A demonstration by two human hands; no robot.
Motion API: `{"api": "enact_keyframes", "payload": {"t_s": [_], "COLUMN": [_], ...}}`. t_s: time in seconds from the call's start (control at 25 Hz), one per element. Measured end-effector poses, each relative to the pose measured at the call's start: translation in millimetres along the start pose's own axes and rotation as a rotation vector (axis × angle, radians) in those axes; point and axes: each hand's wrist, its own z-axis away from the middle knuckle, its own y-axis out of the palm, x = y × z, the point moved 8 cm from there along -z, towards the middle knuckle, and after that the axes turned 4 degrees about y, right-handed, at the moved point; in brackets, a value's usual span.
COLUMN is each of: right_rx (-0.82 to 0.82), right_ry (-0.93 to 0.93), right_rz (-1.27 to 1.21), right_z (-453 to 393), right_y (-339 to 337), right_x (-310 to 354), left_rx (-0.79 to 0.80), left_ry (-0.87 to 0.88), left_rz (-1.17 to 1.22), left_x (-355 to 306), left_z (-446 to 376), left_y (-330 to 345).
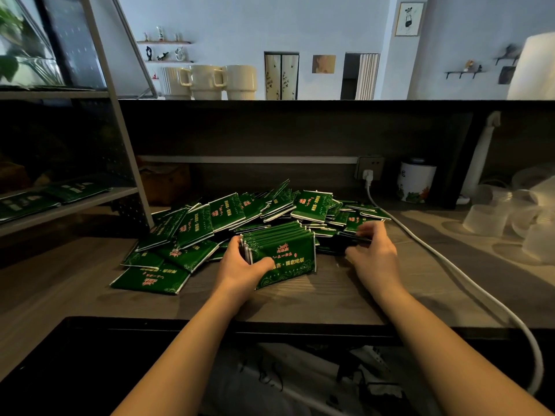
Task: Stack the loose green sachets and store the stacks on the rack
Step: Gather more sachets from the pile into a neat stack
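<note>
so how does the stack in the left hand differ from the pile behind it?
The stack stands on edge, sachets aligned face to face; the pile lies scattered at mixed angles. The left hand grips the stack; the right hand reaches into the pile. Both hold the same green sachets and sit on the counter.

The sachets (pixel 240 214) were dark green with red-and-gold print and white edges; the table (pixel 300 295) was dark woodgrain; the mugs (pixel 207 81) were cream.
</note>
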Motion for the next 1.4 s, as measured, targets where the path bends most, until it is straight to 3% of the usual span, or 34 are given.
{"api": "enact_keyframes", "payload": {"t_s": [0.08, 0.16, 0.28, 0.4, 0.52, 0.64, 0.8, 0.96, 1.28, 1.4], "right_rx": [0.021, -0.064, -0.172, -0.141, 0.02, 0.237, 0.455, 0.407, 0.372, 0.523], "right_ry": [-0.057, -0.146, -0.154, 0.139, 0.445, 0.487, 0.308, 0.112, -0.034, -0.02], "right_rz": [0.103, 0.107, -0.159, -0.67, -1.047, -1.197, -0.94, -0.523, -0.23, -0.213], "right_z": [-2.4, -2.5, 0.4, -3.4, -6.1, -4.8, 8.1, 12.5, 12.0, 19.7], "right_y": [5.5, -1.5, -21.2, -22.5, -1.2, 15.5, 32.1, 34.6, 40.4, 50.5], "right_x": [-2.7, 1.0, 8.2, -10.4, -31.1, -25.2, -3.2, 1.3, 8.1, 11.8], "left_rx": [0.0, -0.001, 0.002, 0.028, 0.07, 0.08, 0.107, 0.169, 0.261, 0.308], "left_ry": [0.01, 0.014, 0.016, 0.011, 0.021, 0.025, 0.051, 0.008, 0.032, -0.002], "left_rz": [-0.004, -0.003, 0.004, 0.0, -0.006, -0.026, -0.034, 0.01, -0.086, -0.012], "left_x": [0.2, 0.2, -0.9, -0.8, -3.0, -6.0, -11.2, -6.6, -3.2, -1.3], "left_z": [0.4, -0.2, 0.1, 0.9, 2.7, 5.3, 7.7, 6.4, 4.4, 5.6], "left_y": [-0.5, 0.0, 0.9, 2.5, 6.9, 7.8, 10.8, 15.9, 26.3, 27.9]}}
